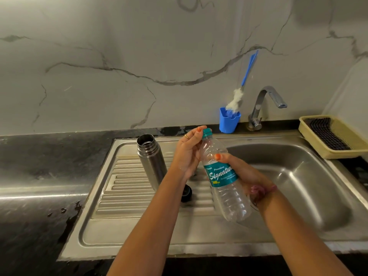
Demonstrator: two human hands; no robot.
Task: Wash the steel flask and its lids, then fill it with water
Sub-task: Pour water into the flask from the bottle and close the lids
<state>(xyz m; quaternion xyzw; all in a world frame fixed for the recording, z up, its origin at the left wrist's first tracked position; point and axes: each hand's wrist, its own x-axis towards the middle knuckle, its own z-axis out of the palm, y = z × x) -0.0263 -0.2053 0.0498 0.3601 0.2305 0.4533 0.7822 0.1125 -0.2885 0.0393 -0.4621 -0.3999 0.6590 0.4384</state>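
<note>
- The open, lidless steel flask [151, 158] stands on the ribbed steel sink drainboard [127, 188], near its back edge.
- Right hand [242, 172] grips a clear plastic water bottle [223, 176]; left hand [189, 154] fingers pinch its teal cap [207, 132].
- Black round lid [186, 194] lies behind the left forearm.
- Blue brush holder [229, 121] and steel tap [264, 104] stand at the sink's back edge.

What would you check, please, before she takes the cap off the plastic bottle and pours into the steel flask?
1. Bottle held firmly: ok. The right hand grips the plastic bottle around its label.
2. Cap ready to turn: ok. The left hand has its fingers at the teal cap, which is still on.
3. Flask open and upright: ok. The steel flask stands on the drainboard with no lid.
4. Water in the bottle: cannot tell how much.
5. Flask lid out of the way: ok. A dark lid lies on the drainboard beside the flask.
6. Flask clean inside: cannot tell.
</note>
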